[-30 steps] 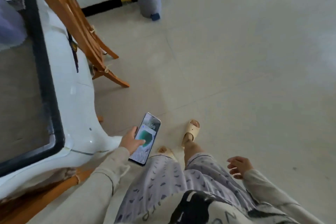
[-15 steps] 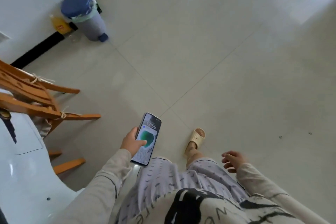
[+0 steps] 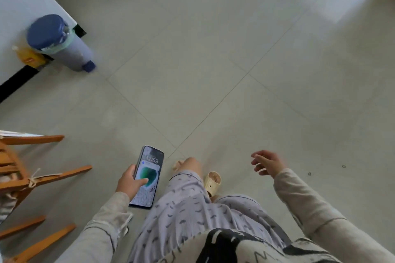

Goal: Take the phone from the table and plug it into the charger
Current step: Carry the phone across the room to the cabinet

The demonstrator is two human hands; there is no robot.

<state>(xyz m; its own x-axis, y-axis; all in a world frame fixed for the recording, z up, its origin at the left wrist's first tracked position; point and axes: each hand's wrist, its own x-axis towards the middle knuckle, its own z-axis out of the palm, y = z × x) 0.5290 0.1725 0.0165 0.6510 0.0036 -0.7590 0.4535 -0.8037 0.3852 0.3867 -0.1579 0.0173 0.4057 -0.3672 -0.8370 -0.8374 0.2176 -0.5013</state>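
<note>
Tiled floor (image 3: 213,60) below; my left hand (image 3: 130,183) pinches the slim, rigid, likely slippery phone (image 3: 149,175) by its edges, right hand (image 3: 267,162) fingers loosely spread, empty

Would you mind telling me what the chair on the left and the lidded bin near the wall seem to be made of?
The chair looks like wood with an orange-brown varnish: straight slats, and cord tied around one rail. The bin is probably plastic: a smooth grey-lilac body, a matte blue lid and a blue pedal at its foot. It is blurred, so that stays a guess.
</note>
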